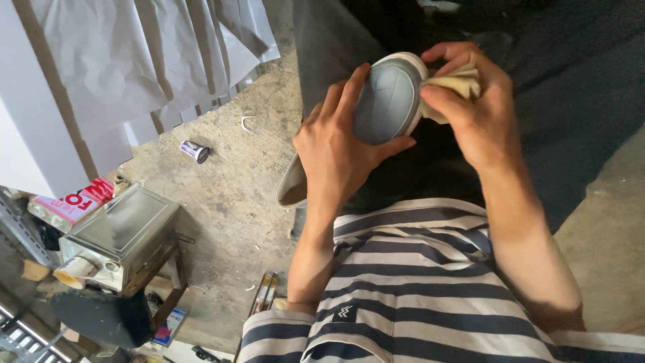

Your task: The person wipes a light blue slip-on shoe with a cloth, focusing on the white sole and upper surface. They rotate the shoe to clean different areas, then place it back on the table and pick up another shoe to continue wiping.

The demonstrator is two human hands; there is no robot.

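Shirt point(416, 296): short-sleeved, dark grey and white horizontal stripes, small white zigzag emblem point(345, 312) at front. Forearms bare.

White paper sheets point(127, 60) are hung at upper left. A small can point(195, 151) is laid on the concrete floor point(235, 195). A metal box point(121, 232) is set on a wooden stool point(161, 265), beside a red-and-white carton point(74, 202).
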